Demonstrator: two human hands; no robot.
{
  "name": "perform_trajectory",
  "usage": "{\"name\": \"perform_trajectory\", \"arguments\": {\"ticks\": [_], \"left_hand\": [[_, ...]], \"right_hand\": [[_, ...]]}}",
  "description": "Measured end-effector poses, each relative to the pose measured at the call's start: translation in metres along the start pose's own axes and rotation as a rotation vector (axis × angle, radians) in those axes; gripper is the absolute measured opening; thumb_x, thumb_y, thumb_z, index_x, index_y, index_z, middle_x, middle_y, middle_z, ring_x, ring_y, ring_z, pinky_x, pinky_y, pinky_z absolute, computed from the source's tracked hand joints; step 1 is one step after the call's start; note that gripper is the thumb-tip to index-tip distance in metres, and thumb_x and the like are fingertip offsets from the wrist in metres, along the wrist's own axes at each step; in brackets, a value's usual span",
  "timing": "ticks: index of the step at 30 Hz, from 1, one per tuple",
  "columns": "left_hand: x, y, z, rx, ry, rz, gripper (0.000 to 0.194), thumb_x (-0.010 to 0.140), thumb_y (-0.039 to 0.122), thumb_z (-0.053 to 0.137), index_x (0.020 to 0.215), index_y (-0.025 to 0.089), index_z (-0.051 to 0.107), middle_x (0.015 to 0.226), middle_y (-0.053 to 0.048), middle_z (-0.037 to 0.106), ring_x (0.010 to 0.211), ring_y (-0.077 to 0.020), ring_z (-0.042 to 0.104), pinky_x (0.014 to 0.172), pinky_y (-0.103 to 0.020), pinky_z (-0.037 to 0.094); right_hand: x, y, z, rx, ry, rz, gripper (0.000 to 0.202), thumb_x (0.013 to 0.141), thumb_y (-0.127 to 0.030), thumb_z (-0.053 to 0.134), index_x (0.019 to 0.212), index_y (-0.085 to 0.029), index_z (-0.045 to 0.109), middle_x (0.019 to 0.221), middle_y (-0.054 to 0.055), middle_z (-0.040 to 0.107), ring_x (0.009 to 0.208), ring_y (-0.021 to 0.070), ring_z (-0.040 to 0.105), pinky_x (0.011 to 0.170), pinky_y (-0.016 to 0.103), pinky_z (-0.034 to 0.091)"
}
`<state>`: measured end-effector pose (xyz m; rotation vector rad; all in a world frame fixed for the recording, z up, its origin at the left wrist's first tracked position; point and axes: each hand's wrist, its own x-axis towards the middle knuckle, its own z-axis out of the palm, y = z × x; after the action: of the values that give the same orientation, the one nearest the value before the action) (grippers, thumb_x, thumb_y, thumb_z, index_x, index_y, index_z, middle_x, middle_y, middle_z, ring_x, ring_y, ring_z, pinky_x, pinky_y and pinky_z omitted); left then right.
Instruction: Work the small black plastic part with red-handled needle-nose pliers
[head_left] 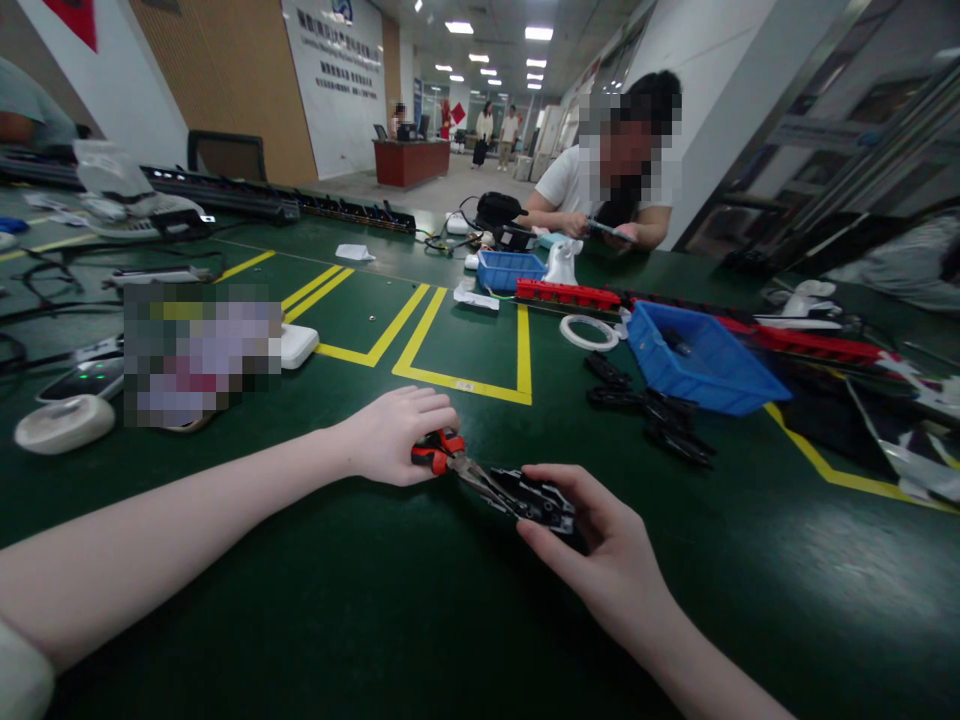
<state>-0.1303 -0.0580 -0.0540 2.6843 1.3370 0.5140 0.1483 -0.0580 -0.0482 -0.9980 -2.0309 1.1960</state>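
Note:
My left hand is closed around the red-and-black handles of a pair of needle-nose pliers. Their long metal jaws point right and down, against a black plastic part. My right hand grips that part at its right end, thumb below and fingers above. Whether the jaws are clamped on the part or only lie along it, I cannot tell. Both hands are just above the green table. Several similar black parts lie to the right, beyond my right hand.
A blue bin with dark pieces stands at the right, near a roll of white tape. Farther back are a smaller blue bin and a red strip. A white box lies left. Across the table a person holds a phone-like object.

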Motion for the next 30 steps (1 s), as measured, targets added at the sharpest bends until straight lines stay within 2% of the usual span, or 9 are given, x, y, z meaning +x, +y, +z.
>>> {"name": "perform_trajectory", "arguments": {"ticks": [8, 30], "left_hand": [[-0.0013, -0.001, 0.0013, -0.018, 0.059, 0.016, 0.025, 0.082, 0.031, 0.059, 0.103, 0.017, 0.059, 0.1, -0.007, 0.065, 0.093, -0.0231, 0.061, 0.084, -0.035, 0.045], [-0.0017, 0.0001, 0.0006, -0.013, 0.07, 0.005, 0.026, 0.082, 0.03, 0.059, 0.104, 0.016, 0.059, 0.101, -0.007, 0.066, 0.095, -0.0232, 0.062, 0.086, -0.036, 0.047]], "right_hand": [[-0.0005, -0.0016, 0.0004, -0.043, -0.006, -0.031, 0.032, 0.083, -0.036, 0.069, 0.112, -0.024, 0.063, 0.102, 0.004, 0.073, 0.089, 0.0208, 0.07, 0.076, 0.033, 0.058], [-0.0045, 0.0004, 0.001, -0.127, 0.035, -0.116, 0.032, 0.083, -0.033, 0.067, 0.113, -0.025, 0.062, 0.1, 0.004, 0.072, 0.086, 0.0201, 0.07, 0.07, 0.031, 0.057]]}}
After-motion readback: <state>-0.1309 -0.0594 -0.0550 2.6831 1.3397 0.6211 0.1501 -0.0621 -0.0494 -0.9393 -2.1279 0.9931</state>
